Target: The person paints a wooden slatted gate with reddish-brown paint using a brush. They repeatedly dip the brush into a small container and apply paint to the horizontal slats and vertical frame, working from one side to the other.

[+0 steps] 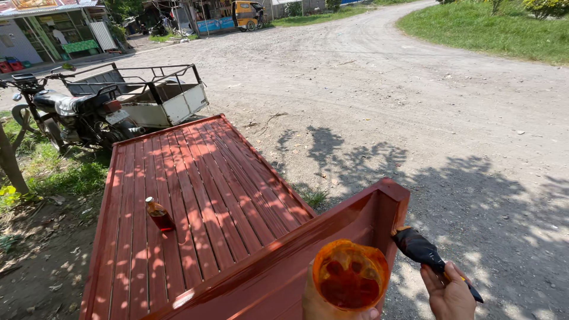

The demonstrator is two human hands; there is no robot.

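The right hand (448, 293) grips a brush (422, 249), bristles touching the bench (207, 201) end rail just ahead. The left hand (368, 314), mostly out of view, seems to hold the cup (347, 281) of stain beside it. Painting looks underway; next, steady strokes along the rail.

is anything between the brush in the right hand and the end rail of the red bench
Nothing visible. The brush, held in the right hand, has its bristles right at the bench end rail, seemingly touching it. The paint cup sits lower left of the brush, and the bottle lies further off on the slats.
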